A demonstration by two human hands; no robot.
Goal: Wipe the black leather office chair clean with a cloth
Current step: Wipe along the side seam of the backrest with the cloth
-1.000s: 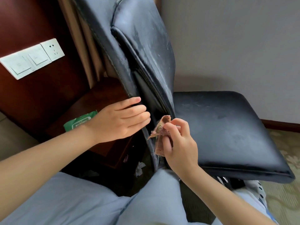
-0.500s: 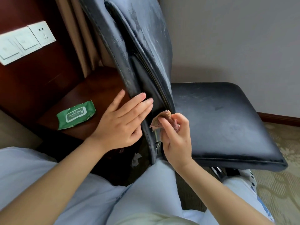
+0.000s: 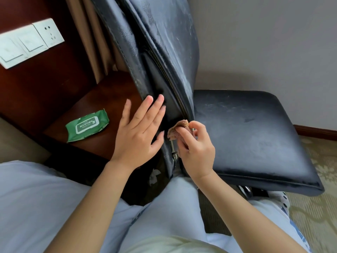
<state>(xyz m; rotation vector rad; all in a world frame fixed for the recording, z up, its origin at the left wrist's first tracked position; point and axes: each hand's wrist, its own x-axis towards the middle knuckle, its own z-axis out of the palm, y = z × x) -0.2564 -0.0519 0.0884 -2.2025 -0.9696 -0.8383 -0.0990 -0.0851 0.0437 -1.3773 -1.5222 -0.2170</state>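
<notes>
One black leather office chair, one crumpled brownish cloth, one green wipes packet.
The cloth is pinched by the right hand at the backrest's base; the backrest edge is touched by the left hand, fingers spread flat.

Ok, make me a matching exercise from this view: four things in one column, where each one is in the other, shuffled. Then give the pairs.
Things
1. cloth
2. wipes pack
3. wall sockets
4. left hand

Places
A. lying on the dark wooden ledge
B. flat against the side of the chair back
C. pinched in the right hand at the crease above the chair seat
D. mounted on the wood panel, upper left

Pairs: 1-C, 2-A, 3-D, 4-B
</notes>
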